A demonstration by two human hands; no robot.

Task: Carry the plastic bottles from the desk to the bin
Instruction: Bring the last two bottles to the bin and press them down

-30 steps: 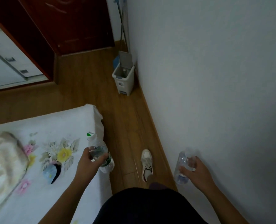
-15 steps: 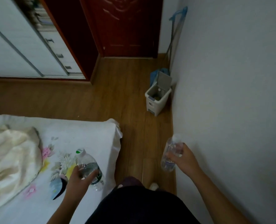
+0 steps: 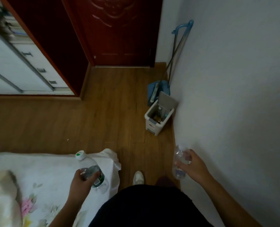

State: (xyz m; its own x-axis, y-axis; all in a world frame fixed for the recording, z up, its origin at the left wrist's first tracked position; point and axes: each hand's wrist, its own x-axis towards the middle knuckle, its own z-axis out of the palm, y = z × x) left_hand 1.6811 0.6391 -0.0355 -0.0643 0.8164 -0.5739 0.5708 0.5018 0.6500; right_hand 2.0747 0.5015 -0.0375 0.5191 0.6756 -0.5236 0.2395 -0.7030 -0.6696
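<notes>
My left hand grips a clear plastic bottle with a white-and-green cap and green label, held over the corner of the bed. My right hand grips a second clear bottle with a blue label, held upright close to the white wall. The small white bin stands on the wooden floor against the wall ahead of my right hand, its lid flipped up and some rubbish showing inside.
A bed with a white flowered sheet fills the lower left. A blue broom and dustpan lean in the corner behind the bin. A dark red door is at the back, a wardrobe to the left. My shoe is on the floor.
I have walked forward along the wall past the bed. The bin is now closer and lower in view. Both hands still hold their bottles.
</notes>
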